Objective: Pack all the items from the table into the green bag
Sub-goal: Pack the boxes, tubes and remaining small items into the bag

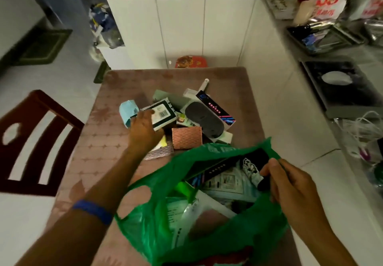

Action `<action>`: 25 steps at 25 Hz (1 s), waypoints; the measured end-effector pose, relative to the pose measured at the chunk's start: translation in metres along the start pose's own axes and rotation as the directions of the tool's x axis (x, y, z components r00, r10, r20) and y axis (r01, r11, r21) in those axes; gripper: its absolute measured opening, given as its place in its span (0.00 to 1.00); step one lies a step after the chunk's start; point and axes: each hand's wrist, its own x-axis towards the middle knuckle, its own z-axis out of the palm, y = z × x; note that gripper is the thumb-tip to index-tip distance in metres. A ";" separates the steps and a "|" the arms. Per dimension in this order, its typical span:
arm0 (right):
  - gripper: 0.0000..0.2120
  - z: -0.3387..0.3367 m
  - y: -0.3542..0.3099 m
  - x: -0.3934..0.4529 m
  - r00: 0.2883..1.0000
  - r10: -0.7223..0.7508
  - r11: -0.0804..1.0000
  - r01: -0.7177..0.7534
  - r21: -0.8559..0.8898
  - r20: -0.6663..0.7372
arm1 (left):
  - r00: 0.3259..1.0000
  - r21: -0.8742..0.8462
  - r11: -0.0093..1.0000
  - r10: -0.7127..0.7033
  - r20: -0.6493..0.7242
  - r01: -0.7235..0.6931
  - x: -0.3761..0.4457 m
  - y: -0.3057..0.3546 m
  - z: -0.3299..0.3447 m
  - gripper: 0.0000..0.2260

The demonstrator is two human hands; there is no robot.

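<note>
Left hand [145, 129] stretched out over the pile on the pink table [103, 141], fingers closed round the near end of a white and dark green box [163, 113], thumb side toward the pale blue box [128, 112] just beside it. Right hand [290, 184] near the body, fingers pinched on the far right rim of the green bag [207, 243] together with a black item [263, 162] at the mouth of the bag, holding the mouth open. Bag standing on the near edge of the table, several packets and boxes already inside, too jumbled for a sure count. Still on the table, beyond the bag: one copper-coloured bubble pouch [187, 138], one dark oval case [204, 119], one long black box with pink dots [215, 108], one white handle [204, 85] sticking out behind, plus a few paler boxes partly buried. One blue band [93, 210] on the left forearm. One dark wooden chair [35, 141] left of the table.
</note>
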 end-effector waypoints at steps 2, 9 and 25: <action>0.18 0.001 0.001 -0.003 0.999 0.033 0.999 -0.033 0.022 -0.014 | 0.979 0.208 0.978 -0.048 0.199 0.006 0.035 -0.032 0.027 0.40; 0.21 0.003 0.000 -0.014 0.989 0.098 0.992 -0.089 0.092 -0.108 | 0.911 0.191 0.940 -0.326 0.255 0.283 0.068 -0.079 0.045 0.54; 0.29 -0.037 -0.039 -0.015 0.987 0.063 0.867 -0.127 0.482 0.146 | 0.819 -0.073 0.962 0.263 0.509 -0.263 -0.189 0.085 0.025 0.41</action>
